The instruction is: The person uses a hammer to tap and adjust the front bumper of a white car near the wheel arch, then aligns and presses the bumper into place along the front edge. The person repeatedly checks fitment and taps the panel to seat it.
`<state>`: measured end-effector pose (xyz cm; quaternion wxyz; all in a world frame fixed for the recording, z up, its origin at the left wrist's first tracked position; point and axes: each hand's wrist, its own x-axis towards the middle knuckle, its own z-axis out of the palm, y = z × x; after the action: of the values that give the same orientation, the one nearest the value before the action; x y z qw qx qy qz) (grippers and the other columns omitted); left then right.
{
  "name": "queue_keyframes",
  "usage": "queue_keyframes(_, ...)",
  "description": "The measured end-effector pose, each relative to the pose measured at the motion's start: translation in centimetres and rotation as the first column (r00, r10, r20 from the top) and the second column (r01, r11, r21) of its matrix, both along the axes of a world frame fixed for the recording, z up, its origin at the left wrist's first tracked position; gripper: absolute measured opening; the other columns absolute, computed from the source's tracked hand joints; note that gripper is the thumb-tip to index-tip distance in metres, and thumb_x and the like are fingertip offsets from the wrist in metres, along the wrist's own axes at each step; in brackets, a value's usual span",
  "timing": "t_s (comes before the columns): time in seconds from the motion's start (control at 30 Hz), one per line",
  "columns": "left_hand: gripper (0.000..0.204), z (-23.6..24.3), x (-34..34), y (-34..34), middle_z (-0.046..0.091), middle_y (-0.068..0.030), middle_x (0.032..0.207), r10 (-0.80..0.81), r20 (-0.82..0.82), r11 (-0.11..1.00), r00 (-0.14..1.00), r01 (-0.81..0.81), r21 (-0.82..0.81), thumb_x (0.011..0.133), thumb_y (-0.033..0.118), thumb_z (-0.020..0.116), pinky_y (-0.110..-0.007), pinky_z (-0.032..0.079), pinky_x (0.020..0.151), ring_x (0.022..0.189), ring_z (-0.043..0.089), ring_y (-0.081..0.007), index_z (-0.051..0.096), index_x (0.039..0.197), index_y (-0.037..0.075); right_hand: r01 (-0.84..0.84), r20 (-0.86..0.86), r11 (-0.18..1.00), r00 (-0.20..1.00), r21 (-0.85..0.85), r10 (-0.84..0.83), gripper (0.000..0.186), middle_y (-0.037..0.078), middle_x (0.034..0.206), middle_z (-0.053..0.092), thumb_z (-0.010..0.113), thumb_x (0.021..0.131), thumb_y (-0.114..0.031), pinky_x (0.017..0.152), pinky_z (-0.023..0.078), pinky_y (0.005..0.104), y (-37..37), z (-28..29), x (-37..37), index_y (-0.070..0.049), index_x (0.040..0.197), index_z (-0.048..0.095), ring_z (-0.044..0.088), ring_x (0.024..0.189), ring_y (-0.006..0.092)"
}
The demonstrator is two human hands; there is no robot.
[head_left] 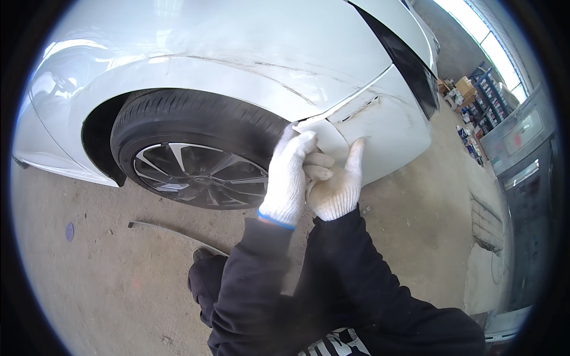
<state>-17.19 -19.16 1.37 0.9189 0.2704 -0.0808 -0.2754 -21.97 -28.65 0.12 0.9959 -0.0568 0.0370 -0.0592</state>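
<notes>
white bumper (pixel 396 133) sitting on car (pixel 237 29) corner, right of black tire (pixel 190 113). left hand (pixel 287 178) bending fingers at bumper edge. right hand (pixel 336 187) pointing thumb up, curling other fingers. cannot tell if either is gripping.

Blue shelving (pixel 491 96), cardboard box (pixel 466 88), apparently purplish disc (pixel 69 232)

One glossy white car (pixel 249 41) spans the upper frame, one black-tyred spoked wheel (pixel 202 178) showing; two white-knit-gloved hands (pixel 286 178) (pixel 335 187), centre; one thin curved grey strip (pixel 178 235) and one purple oval disc (pixel 69 231), lower left.
</notes>
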Motion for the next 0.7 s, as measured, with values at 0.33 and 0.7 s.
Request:
queue_keyframes(0.33,0.033,1.9,-1.9,-1.7,0.066,-0.0099,0.101,0.249,0.318,0.850,0.915,-0.364,0.381,0.089,0.007,0.064,-0.023,0.049,0.057,0.072,0.060,-0.0112,0.053,0.119,-0.001,0.143,0.000,0.968,0.989,-0.207,-0.146,0.085,0.016,0.122,0.057,0.051,0.093,-0.073,0.092,0.051,0.0343,0.8,0.0,0.2,-0.001,0.137,0.048,0.058,0.105,0.0238)
queue_keyframes(0.7,0.025,2.0,-2.2,-1.0,0.061,-0.0025,0.078,0.298,0.403,0.793,0.865,-0.459,0.401,0.098,0.025,0.068,-0.020,0.044,0.050,0.059,0.056,-0.0058,0.061,0.104,0.002,0.159,-0.077,0.972,0.982,-0.171,-0.174,0.085,0.005,0.086,0.058,0.048,0.092,-0.076,0.057,0.043,0.0229,2.4,1.2,0.3,0.001,0.126,0.058,0.047,0.065,0.0114)
